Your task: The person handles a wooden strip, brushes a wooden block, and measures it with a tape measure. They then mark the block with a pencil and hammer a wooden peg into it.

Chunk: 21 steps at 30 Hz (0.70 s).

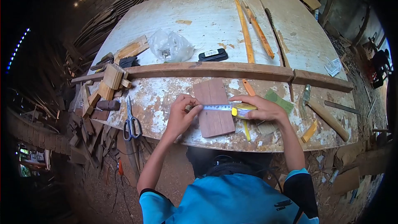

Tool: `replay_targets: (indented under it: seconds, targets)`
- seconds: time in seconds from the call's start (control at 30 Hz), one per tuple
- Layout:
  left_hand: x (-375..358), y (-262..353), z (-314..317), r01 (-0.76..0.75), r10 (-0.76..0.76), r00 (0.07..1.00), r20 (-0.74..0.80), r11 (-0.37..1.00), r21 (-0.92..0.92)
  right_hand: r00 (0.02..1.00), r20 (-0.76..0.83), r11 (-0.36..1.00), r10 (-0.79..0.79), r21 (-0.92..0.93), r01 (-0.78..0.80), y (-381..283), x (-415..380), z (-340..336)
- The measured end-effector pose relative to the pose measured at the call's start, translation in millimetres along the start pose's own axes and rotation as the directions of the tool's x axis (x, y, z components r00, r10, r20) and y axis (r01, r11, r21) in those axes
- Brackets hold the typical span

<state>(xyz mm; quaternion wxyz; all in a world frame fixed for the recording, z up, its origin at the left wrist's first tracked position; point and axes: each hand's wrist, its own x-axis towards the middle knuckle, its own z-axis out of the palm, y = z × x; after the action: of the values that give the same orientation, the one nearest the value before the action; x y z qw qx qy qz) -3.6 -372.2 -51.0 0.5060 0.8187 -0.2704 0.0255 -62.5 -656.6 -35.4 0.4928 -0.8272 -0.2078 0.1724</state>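
A flat reddish-brown wooden board (216, 124) lies on the worn workbench (166, 130) in front of me. Across its width runs the blade of a tape measure (243, 110), its numbers facing up. My left hand (182, 114) pinches the blade's end at the board's left edge. The yellow and clear case sits in my right hand (263, 108), whose fingers wrap round it just past the board's right edge. Under and beside that hand are an orange-handled tool (248, 87), a yellow pencil-like stick (247, 131) and a green sheet (278, 101).
Behind the board a long wooden beam (207, 69) crosses the bench. Scissors (132, 120) and stacked wood blocks (112, 76) lie left; a hammer (327, 118) and an orange wood piece (309, 131) lie right. Beyond the beam are a plastic bag (171, 45) and a black case (213, 54).
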Motion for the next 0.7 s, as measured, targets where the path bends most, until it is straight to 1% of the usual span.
replay_targets:
  seconds: [0.1,0.2,0.23,0.33,0.43,0.5,0.53,0.57,0.6,0.67,0.7]
  targets:
    - [16.6,18.2,-10.8,-0.079,0.074,0.994,0.079,0.995,0.063,1.0,0.002,0.99,-0.021,-0.137,0.021,0.4,0.0,3.9]
    - [31.5,35.6,-15.7,-0.138,0.126,0.988,0.093,0.981,0.138,0.999,0.034,0.999,-0.023,-0.034,0.024,0.5,-0.8,-0.7]
    - [35.8,36.6,-14.9,-0.122,0.112,0.989,0.098,0.987,0.106,0.999,0.038,0.999,-0.02,-0.038,0.022,-0.1,-0.9,0.1]
    - [44.0,53.8,-14.3,-0.077,0.062,0.989,0.137,0.991,0.108,0.999,0.033,0.999,-0.01,-0.045,0.011,0.1,-0.8,3.1]
    - [48.5,46.3,-11.5,-0.197,0.189,0.978,0.09,0.976,0.095,0.999,-0.023,0.999,0.023,-0.035,-0.024,0.8,-2.5,1.8]
    - [45.2,51.5,1.4,-0.2,0.204,0.976,-0.08,0.978,0.05,0.996,-0.083,0.999,0.037,-0.011,-0.038,-6.0,-3.6,1.0]
    - [41.3,54.0,9.2,-0.204,0.206,0.964,-0.166,0.979,0.028,0.994,-0.104,0.999,0.038,0.043,-0.034,-6.4,-4.4,0.3]
    - [35.8,50.1,15.5,-0.183,0.194,0.946,-0.26,0.981,0.065,0.991,-0.125,0.995,0.04,0.097,-0.027,-5.9,-5.7,-0.5]
    - [27.2,50.1,21.8,-0.207,0.246,0.933,-0.262,0.964,0.168,0.988,-0.146,0.988,0.042,0.152,-0.019,-5.1,-6.6,-1.5]
    - [8.7,53.2,37.3,-0.25,0.353,0.903,-0.245,0.896,0.368,0.959,-0.273,0.936,0.08,0.351,0.022,-1.9,-9.4,-5.5]
    - [0.6,63.9,45.6,-0.198,0.299,0.942,-0.152,0.861,0.469,0.937,-0.331,0.895,0.11,0.444,0.052,-0.9,-10.3,-7.2]
